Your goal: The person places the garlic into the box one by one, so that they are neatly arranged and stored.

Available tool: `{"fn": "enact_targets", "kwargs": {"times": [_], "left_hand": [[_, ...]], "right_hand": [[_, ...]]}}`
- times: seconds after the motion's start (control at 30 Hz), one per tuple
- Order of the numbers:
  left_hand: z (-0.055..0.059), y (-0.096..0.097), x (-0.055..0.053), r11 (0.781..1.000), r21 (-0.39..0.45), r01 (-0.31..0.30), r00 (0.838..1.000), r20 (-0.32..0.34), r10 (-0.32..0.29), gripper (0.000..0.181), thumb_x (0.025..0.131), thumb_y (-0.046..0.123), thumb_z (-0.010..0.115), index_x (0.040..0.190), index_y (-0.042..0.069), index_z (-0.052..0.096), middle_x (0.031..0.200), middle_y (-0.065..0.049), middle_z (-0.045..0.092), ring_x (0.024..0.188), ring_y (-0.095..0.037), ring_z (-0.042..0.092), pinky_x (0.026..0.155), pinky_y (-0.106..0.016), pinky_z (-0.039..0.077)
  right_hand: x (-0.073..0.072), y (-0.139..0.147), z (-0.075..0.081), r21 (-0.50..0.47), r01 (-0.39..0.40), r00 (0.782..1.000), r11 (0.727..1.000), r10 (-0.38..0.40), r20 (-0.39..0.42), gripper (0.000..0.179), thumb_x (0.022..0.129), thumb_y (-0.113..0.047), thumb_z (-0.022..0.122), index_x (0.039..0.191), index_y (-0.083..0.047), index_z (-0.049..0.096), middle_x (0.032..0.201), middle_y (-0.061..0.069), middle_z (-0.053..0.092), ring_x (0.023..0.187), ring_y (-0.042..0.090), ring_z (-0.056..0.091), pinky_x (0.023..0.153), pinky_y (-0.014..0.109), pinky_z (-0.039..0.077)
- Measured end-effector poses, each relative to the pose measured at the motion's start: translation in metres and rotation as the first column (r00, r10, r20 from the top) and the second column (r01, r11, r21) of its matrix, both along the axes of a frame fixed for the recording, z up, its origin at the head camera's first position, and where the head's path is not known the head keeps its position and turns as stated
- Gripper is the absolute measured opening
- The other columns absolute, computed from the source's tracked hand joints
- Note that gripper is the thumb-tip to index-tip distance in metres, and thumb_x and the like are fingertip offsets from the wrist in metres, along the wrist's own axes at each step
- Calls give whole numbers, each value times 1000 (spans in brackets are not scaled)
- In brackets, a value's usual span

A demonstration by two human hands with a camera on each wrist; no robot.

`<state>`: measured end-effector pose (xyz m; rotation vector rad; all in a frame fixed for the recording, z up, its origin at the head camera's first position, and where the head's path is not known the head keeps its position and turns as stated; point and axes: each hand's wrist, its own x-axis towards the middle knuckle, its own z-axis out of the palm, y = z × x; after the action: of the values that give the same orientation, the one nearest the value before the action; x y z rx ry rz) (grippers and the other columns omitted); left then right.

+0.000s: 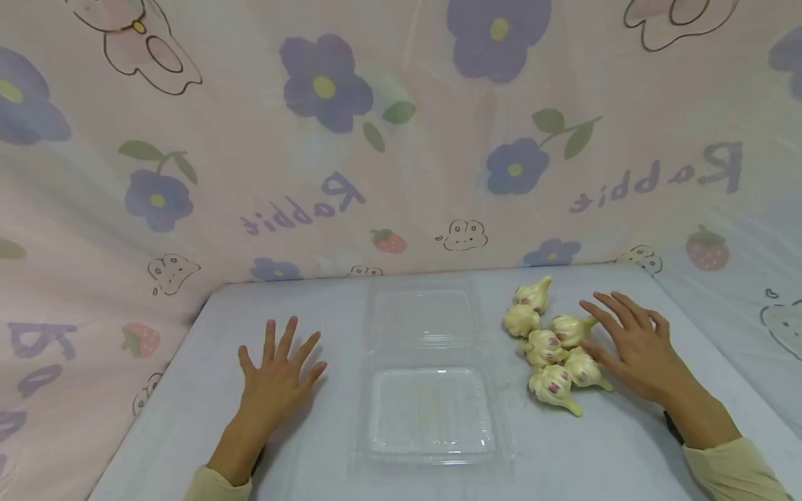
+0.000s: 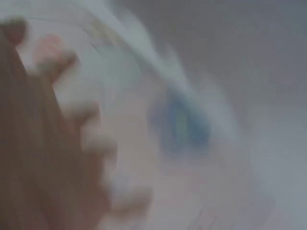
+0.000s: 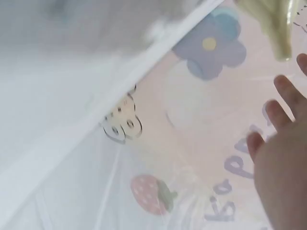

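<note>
A clear plastic clamshell container [image 1: 432, 459] lies opened flat on the table, its lid half toward the back wall. To its right several garlic bulbs [image 1: 544, 348] sit in a close cluster, pale with purple streaks. My right hand [image 1: 639, 355] is at the right side of that cluster, fingers spread and slightly bent, thumb and index near the stem of one bulb. In the right wrist view a garlic stem [image 3: 282, 45] shows just beyond the fingertips. Left of the container my left hand [image 1: 273, 383] is spread over the table with nothing in it; the left wrist view is blurred.
The white table [image 1: 301, 452] reaches back to a pink curtain [image 1: 413, 160] printed with flowers, rabbits and strawberries. The curtain also hangs along the left and right sides of the table.
</note>
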<state>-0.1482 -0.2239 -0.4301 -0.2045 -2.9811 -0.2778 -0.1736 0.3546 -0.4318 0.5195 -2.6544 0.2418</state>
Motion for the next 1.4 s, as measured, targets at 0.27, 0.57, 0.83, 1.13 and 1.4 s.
{"fn": "enact_targets", "kwargs": {"times": [0.27, 0.57, 0.83, 1.13, 1.4], "left_hand": [[15, 28, 14, 983, 168, 71, 997, 29, -76, 57, 100, 45, 55, 152, 27, 41, 165, -13, 23, 153, -44, 9, 108, -80, 10], [20, 50, 27, 897, 436, 73, 990, 80, -119, 50, 100, 36, 59, 147, 21, 49, 147, -8, 54, 142, -36, 42, 111, -66, 24], [17, 56, 29, 784, 621, -8, 986, 136, -97, 41, 95, 27, 67, 136, 26, 60, 117, 5, 71, 106, -14, 66, 94, -41, 55], [15, 55, 28, 626, 773, -99, 943, 274, -190, 47, 91, 22, 72, 136, 19, 60, 124, -8, 67, 96, -19, 70, 72, -30, 59], [9, 55, 26, 435, 881, -186, 896, 334, -294, 53, 87, 11, 75, 137, 5, 57, 121, -22, 61, 87, -23, 70, 74, -30, 61]], "right_hand": [[14, -8, 6, 50, -39, 999, 998, 39, 10, 53, 97, -40, 62, 146, -26, 47, 153, 8, 39, 150, 26, 21, 96, 63, 25], [16, -16, 17, 41, -172, 983, 984, 174, -55, 44, 87, -30, 75, 127, -16, 65, 128, 9, 62, 117, 33, 55, 94, 50, 39], [25, -15, 25, 45, -116, 988, 992, 111, 107, 48, 82, -41, 79, 124, -22, 65, 115, 6, 69, 91, 28, 67, 75, 52, 54], [29, -13, 30, -27, -61, 935, 998, 66, 348, 55, 83, -55, 74, 129, -28, 63, 119, -6, 65, 94, 11, 64, 69, 35, 53], [23, -10, 26, -18, 5, 899, 1000, 3, 438, 51, 91, -54, 65, 130, -22, 63, 111, -3, 66, 89, 11, 62, 68, 35, 50]]}}
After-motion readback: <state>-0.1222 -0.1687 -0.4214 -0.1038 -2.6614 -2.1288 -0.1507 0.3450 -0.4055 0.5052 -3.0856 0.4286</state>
